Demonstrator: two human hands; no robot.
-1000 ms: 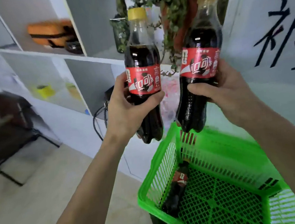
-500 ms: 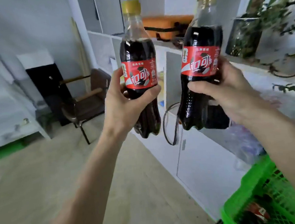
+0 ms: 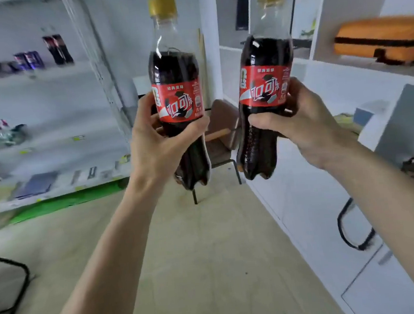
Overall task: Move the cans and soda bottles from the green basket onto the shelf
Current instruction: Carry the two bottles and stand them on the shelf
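Left hand (image 3: 160, 146): grip wrapped around the lower label and waist of a dark cola bottle with red label and yellow cap (image 3: 178, 94), upright, in the air. Right hand (image 3: 298, 121): same grip on a second dark cola bottle with red label and yellow cap (image 3: 265, 86), also upright, just beside the first, not touching.

Both bottles sit over bare beige floor (image 3: 208, 244), mid-carry by the look of it. Green basket not in view, so can't tell what's left in it.

White cabinet unit (image 3: 329, 196) runs along the right; an orange bag (image 3: 381, 39) lies in one of its open compartments.

Farther off on the left, a white metal rack shelf (image 3: 43, 71), blurred. Upper tier carries a few dark bottles (image 3: 57, 49) and dark-blue cans (image 3: 28, 61), so I'd judge part of the stocking done. These two are not placed yet; space looks free beside the ones up there. Lower tiers hold other blurred goods, can't identify.
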